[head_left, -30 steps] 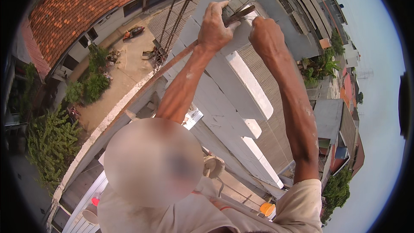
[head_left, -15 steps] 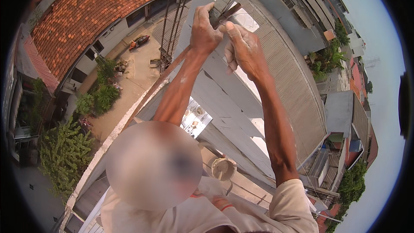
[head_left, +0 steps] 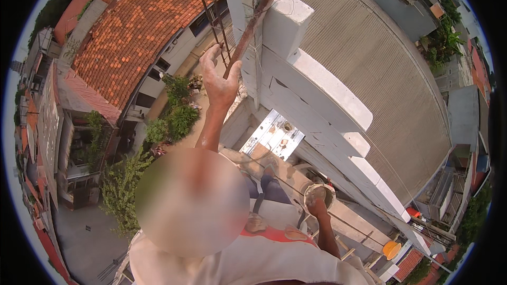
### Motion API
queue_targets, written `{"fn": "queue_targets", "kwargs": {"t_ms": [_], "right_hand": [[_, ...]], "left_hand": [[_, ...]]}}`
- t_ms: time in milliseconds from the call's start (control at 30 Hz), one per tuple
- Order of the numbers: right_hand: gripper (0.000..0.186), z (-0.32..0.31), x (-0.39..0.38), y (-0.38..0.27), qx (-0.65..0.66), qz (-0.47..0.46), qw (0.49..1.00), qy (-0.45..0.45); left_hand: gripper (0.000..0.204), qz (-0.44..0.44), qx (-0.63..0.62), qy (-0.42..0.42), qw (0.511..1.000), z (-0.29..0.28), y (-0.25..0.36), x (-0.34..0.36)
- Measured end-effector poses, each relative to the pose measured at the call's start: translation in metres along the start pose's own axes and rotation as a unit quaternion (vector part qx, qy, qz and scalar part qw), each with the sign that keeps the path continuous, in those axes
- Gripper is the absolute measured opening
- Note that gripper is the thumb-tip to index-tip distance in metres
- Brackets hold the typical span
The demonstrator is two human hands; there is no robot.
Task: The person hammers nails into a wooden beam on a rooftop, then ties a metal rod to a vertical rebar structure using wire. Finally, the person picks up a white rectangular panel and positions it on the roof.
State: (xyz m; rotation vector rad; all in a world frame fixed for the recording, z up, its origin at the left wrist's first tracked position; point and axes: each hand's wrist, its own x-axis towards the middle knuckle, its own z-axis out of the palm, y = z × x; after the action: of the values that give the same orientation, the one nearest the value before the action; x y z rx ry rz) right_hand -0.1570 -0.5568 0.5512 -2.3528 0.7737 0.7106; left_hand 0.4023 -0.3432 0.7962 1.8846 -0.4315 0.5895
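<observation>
My left hand is raised, its thumb and fingers spread apart around the lower end of a rusty brown bar. Whether the palm touches the bar I cannot tell. The bar slants across a grey upright post, and thin wire shows near where they cross. Down at the right, my right hand reaches into a round bucket; its fingers are hidden inside. A stepped wall of white blocks runs from the post toward the lower right.
Below me lies a plank walkway, with an orange container at its far right. A splattered metal sheet lies under the wall. Thin steel rods rise left of the post. A corrugated roof slopes beyond the wall.
My right hand has left the wire at the post and gone down into the bucket. The left hand has moved lower and opened off the post. The view has shifted, showing more of the walkway.
</observation>
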Motion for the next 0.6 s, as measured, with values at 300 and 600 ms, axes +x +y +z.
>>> {"fn": "queue_targets", "kwargs": {"t_ms": [300, 600], "right_hand": [[0.017, 0.184, -0.061, 0.18, -0.083, -0.208, 0.966, -0.128], [0.026, -0.021, 0.067, -0.001, 0.103, -0.041, 0.971, -0.212]], "left_hand": [[0.057, -0.283, 0.185, -0.453, 0.825, -0.122, -0.097, -0.339], [0.099, -0.63, 0.139, -0.498, 0.58, -0.155, -0.065, -0.493]]}}
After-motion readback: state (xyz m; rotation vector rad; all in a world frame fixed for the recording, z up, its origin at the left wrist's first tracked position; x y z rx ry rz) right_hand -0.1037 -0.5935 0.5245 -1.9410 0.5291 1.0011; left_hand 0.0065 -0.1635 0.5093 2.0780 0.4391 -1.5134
